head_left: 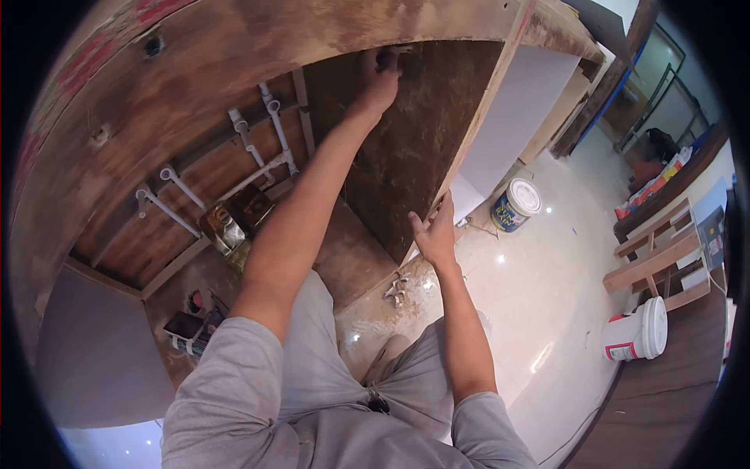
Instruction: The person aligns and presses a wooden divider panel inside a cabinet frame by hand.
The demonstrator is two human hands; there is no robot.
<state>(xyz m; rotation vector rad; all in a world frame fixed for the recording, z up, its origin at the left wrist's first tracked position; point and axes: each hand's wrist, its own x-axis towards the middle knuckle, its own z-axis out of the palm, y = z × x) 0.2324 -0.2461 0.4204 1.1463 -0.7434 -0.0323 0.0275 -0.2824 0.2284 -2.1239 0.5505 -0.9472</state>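
High inside the wooden cabinet, my left hand (378, 87) is closed near the top of a dark brown panel (422, 117). A small pale flat piece (401, 49) shows at its fingertips, too little of it to name. My right hand (434, 234) straddles the front edge of the same upright panel, lower down, with the thumb on the dark inner face and the fingers along the pale edge. The curved wooden top (258, 51) of the cabinet hangs over my left hand. Its fingers are partly in shadow.
White pipes (269, 133) run along the cabinet's back at left. A gold-coloured tin (224, 229) and a black tray (184, 327) sit inside. A paint bucket (516, 205), a white tub (637, 330) and a wooden frame (656, 254) stand at right. Crumpled scraps (397, 291) lie on the floor.
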